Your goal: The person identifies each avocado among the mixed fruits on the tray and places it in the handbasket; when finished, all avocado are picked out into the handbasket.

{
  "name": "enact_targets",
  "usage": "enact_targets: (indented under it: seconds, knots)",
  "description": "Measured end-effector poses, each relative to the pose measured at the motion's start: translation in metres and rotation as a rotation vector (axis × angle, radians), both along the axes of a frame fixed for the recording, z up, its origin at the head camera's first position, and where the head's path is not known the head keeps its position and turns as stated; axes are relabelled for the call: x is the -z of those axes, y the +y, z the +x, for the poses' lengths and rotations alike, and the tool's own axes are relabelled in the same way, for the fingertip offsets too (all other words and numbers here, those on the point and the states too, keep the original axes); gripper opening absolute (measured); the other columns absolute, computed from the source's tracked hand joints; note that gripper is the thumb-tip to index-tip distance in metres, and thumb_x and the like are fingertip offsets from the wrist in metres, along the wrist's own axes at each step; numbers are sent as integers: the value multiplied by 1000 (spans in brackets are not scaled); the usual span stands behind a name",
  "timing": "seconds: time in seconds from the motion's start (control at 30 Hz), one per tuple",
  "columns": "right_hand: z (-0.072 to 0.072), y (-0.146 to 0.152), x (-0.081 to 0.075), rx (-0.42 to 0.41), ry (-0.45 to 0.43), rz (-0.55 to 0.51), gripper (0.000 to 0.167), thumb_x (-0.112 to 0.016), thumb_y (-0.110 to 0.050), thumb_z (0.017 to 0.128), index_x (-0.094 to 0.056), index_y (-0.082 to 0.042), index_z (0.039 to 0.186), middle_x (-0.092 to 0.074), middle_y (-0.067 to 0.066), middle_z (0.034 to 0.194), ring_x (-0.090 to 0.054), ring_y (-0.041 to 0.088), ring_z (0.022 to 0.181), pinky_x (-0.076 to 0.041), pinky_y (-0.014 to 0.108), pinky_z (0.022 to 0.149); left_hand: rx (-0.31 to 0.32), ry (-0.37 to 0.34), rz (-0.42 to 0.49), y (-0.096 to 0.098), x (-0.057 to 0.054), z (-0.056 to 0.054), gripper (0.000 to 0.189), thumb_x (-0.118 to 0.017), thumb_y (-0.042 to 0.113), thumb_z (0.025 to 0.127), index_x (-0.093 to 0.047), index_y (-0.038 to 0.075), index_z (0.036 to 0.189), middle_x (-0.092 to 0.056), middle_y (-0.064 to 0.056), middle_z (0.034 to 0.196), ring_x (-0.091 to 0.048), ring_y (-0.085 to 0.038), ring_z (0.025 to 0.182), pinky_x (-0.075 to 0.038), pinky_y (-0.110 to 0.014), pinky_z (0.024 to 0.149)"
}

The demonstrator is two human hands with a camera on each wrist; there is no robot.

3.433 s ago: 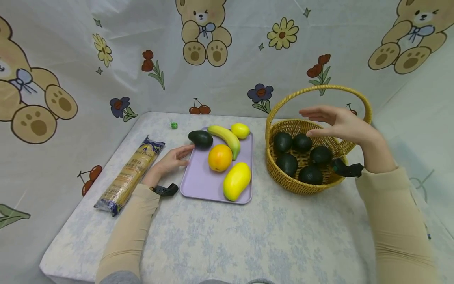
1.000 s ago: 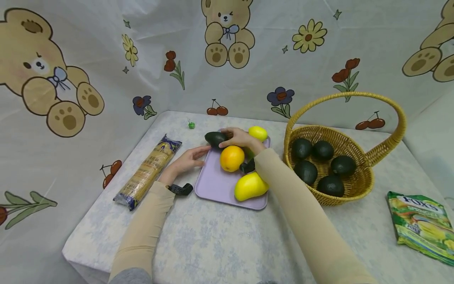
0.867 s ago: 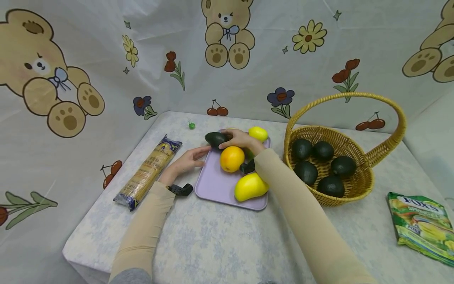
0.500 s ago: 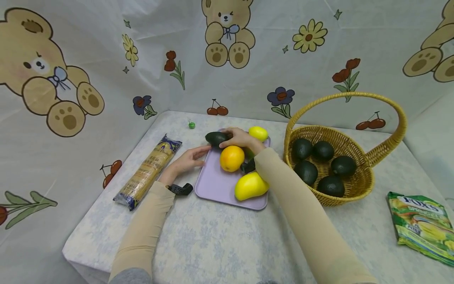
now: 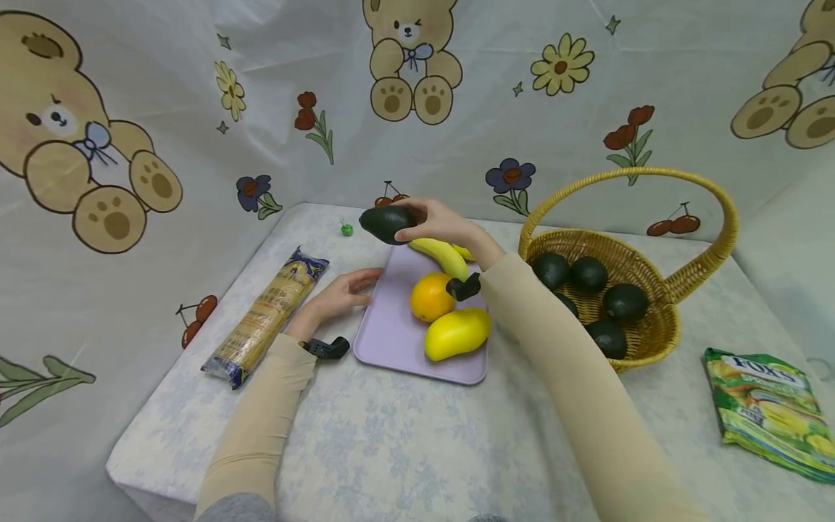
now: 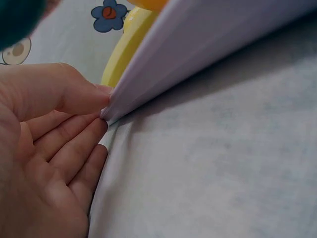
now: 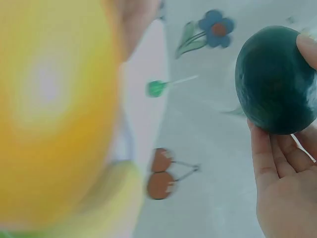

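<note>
My right hand (image 5: 443, 223) grips a dark green avocado (image 5: 386, 223), thumb on the near side, and holds it in the air above the far left corner of a lilac tray (image 5: 391, 337). The same avocado (image 7: 275, 82) fills the right wrist view's right side. My left hand (image 5: 335, 299) rests at the tray's left edge; in the left wrist view its thumb and fairly straight fingers touch the rim. On the tray lie an orange (image 5: 430, 297), a yellow mango (image 5: 458, 333) and a banana (image 5: 443, 255). A lemon (image 5: 464, 251) is mostly hidden behind the right hand.
A wicker basket (image 5: 672, 341) with a tall handle stands right of the tray, holding several avocados; my right sleeve covers part of it. A pasta packet (image 5: 264, 319) lies at left, a green lollipop (image 5: 346, 230) at the back, and a Fox's candy bag (image 5: 770, 413) at right.
My right hand came from above the basket to the avocado on the tray, took hold of it and has now lifted it. The left hand stays by the tray edge.
</note>
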State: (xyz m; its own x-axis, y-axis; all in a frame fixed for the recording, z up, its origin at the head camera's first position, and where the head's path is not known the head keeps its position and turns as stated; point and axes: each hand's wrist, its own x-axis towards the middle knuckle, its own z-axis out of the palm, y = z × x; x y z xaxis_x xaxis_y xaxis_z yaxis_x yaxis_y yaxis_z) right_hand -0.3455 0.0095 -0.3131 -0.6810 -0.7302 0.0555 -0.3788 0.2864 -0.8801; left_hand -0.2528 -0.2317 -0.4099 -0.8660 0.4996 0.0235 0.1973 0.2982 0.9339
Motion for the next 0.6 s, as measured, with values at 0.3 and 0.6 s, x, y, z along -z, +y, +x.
enact_targets:
  seconds: [0.3, 0.6]
  knots:
    - [37, 34, -50, -74, 139, -37, 64, -74, -17, 80, -47, -8, 138, -52, 6, 132, -50, 18, 116, -38, 33, 103, -25, -37, -26, 1, -1, 1, 59, -55, -10, 87, -32, -10, 141, -30, -24, 147, -27, -36, 136, -23, -45, 112]
    - [78, 108, -82, -70, 325, 11, 65, -76, -11, 79, -48, -9, 138, -50, 3, 133, -50, 16, 113, -35, 35, 105, -43, -49, -42, 2, -1, 3, 60, -55, -8, 88, -31, -7, 143, -29, -21, 149, -26, -34, 137, -22, -44, 112]
